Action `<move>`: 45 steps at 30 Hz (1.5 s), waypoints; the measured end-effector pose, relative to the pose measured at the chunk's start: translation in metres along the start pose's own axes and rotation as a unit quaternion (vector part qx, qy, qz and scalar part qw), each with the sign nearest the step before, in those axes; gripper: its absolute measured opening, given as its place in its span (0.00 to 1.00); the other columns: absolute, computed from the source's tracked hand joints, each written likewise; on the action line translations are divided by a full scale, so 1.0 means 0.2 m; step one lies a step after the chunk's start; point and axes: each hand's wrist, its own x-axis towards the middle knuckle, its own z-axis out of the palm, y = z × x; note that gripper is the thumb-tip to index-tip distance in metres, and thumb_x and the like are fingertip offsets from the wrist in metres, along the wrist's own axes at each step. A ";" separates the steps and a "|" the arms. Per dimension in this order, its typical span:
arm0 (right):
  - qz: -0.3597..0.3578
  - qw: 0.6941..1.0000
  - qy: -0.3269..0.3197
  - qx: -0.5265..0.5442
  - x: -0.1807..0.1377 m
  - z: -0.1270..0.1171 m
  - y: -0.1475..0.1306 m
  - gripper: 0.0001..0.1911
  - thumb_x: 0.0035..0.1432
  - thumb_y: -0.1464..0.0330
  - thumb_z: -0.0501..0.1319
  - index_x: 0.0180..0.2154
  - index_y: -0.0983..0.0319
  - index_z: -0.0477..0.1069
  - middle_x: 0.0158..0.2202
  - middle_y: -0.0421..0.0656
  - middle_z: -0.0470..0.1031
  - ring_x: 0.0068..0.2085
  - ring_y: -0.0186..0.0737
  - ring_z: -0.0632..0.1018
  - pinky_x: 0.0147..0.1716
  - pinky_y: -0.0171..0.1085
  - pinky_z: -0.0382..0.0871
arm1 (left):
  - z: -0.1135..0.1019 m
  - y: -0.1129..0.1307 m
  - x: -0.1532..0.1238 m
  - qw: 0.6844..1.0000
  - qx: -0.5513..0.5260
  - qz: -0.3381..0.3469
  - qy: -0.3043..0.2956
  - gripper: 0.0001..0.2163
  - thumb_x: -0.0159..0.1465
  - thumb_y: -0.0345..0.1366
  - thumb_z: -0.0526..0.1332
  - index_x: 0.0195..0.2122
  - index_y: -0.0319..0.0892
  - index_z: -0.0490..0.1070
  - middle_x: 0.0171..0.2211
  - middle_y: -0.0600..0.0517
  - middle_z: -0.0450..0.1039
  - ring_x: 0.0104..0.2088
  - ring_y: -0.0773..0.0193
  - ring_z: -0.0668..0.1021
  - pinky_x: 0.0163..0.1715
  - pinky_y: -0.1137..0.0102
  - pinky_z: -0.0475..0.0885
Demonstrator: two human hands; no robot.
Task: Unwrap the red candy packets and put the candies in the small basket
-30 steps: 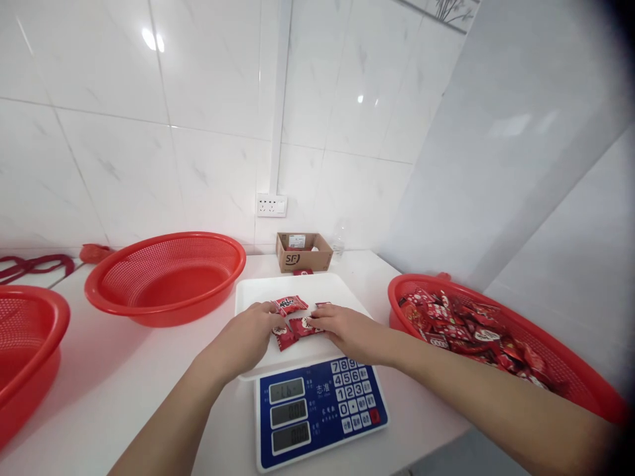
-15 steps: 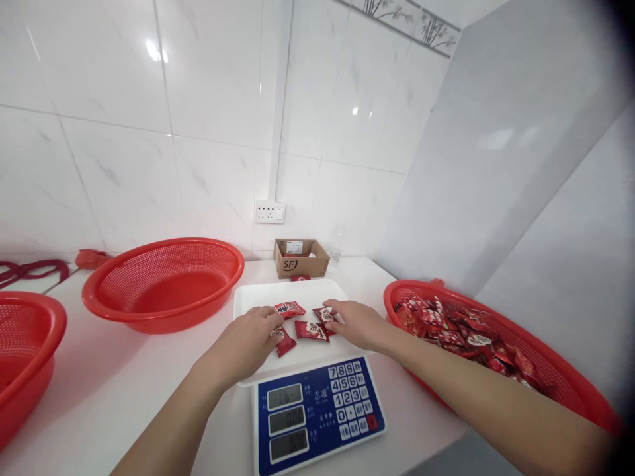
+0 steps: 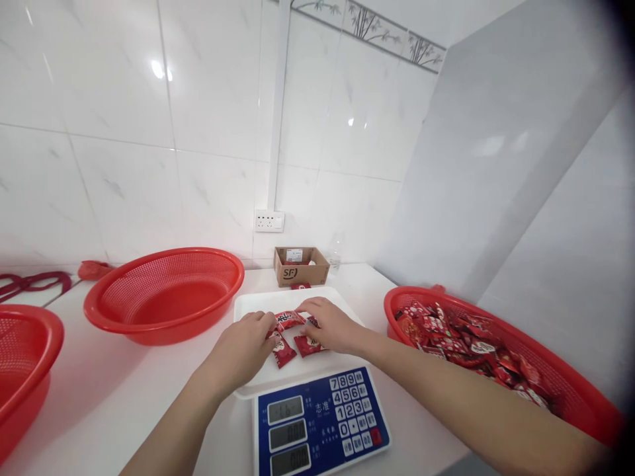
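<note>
1. The left hand lies palm down on the white weighing tray of the electronic scale, fingers loosely spread and flat; its fingertips touch a red candy packet, but nothing is gripped.
2. The right hand also rests palm down on the tray, fingers stretched toward the left, covering part of a second candy packet; whether it pinches one I cannot tell.
3. A third candy packet lies between the two hands' fingertips, near the tray's middle.
4. The scale's blue panel with displays and keypad faces the person at the tabletop's near edge.
5. To the right stands a red basket heaped with candy packets.
6. To the left sits a red basket with nothing visible inside, and another red basket at the far left edge.
7. A small cardboard box stands behind the tray, by the tiled wall.
</note>
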 end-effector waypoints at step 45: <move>-0.049 0.892 0.154 0.423 -0.25 -0.22 -0.43 0.12 0.64 0.60 0.58 0.34 0.61 0.71 0.34 0.43 0.76 0.36 0.42 0.75 0.38 0.40 0.69 | -0.08 0.17 -0.14 0.828 -0.540 0.146 -0.038 0.23 0.56 0.56 0.64 0.35 0.38 0.73 0.36 0.48 0.74 0.38 0.58 0.73 0.39 0.67 0.68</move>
